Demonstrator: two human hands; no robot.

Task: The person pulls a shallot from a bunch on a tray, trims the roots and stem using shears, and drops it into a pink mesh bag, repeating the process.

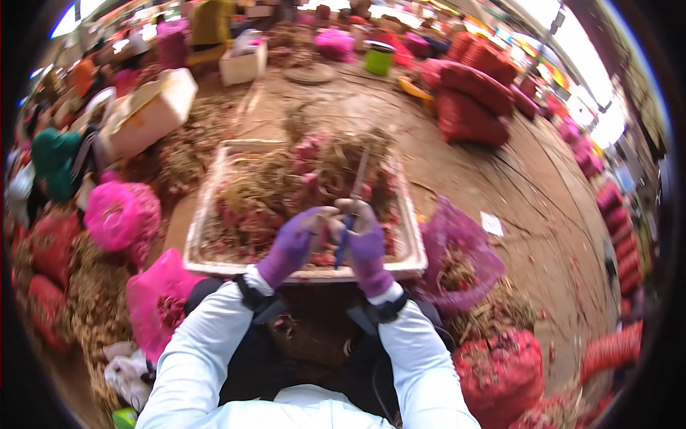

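Observation:
Both my hands wear purple gloves with bare-looking fingertips and meet over the near side of a white foam box (198, 222). In the box lies a heap of small reddish shallots with dry, straw-like tops (257, 186). My right hand (362, 243) is closed round a blue-handled blade (360, 173), its narrow metal end pointing up and away over the heap. Whether it is a knife or scissors is blurred. Close against it, my left hand (294, 239) has its fingers bent together; what they pinch is too small and blurred to name.
Pink plastic bags (114, 214) stand left of the box, and a purple mesh bag (464, 250) sits at its right. A full red sack (500, 372) is near my right knee. Stacked red sacks (475, 100) lie farther off. A tipped foam box (153, 111) is at far left.

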